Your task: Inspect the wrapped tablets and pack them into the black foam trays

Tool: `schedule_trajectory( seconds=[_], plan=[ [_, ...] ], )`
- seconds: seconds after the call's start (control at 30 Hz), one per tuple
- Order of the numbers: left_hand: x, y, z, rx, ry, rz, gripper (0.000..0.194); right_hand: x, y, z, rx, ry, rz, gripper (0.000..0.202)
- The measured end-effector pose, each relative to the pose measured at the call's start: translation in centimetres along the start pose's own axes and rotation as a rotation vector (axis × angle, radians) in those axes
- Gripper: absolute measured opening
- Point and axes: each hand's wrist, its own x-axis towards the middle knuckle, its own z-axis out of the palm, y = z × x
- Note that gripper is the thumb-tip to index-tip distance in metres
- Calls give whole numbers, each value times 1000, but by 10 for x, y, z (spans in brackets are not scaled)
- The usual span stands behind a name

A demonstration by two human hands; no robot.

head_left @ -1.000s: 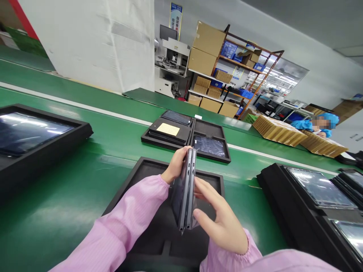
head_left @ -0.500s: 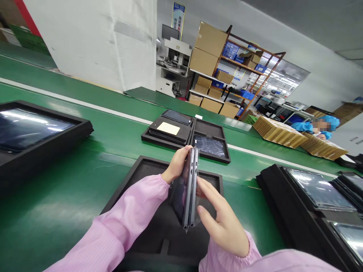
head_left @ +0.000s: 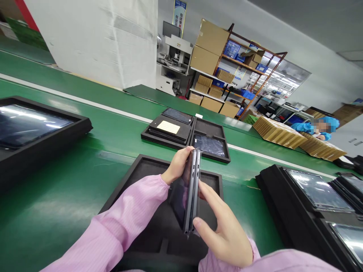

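Two thin tablets point(head_left: 193, 189) in clear film stand on edge, face to face, above a black foam tray point(head_left: 147, 230). My left hand point(head_left: 179, 163) grips them at their far upper end from the left; its fingers are partly hidden behind them. On the right side, my right hand point(head_left: 219, 219) presses against the pair with thumb and fingers spread, the thumb tip near the lower edge. Small ports show along the tablets' upward edges. Part of the tray is hidden under my sleeves.
Beyond are a foam tray point(head_left: 229, 158) with a tablet and a stack bearing a yellow sheet point(head_left: 168, 127). Trays with tablets stand left point(head_left: 82, 128) and right point(head_left: 272, 196). A person in blue point(head_left: 326, 126) is by cardboard dividers point(head_left: 278, 132) at the far right.
The tablets have shifted slightly right and down. My right thumb has moved lower, to the near lower part of the pair. My left hand keeps its hold.
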Motion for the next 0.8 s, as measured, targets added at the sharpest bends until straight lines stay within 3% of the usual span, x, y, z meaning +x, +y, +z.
schedule_trajectory(
  seconds=[0.27,0.57,0.8],
  plan=[
    [-5,5,3,1,-6,7,66,-2,-17,6,-114,97,27,68],
    [-11,9,5,61,-50,41,68,-19,-6,25,-190,217,125,80],
    [-13,8,5,92,-84,81,69,-20,-5,24,-208,202,133,79]
  ],
)
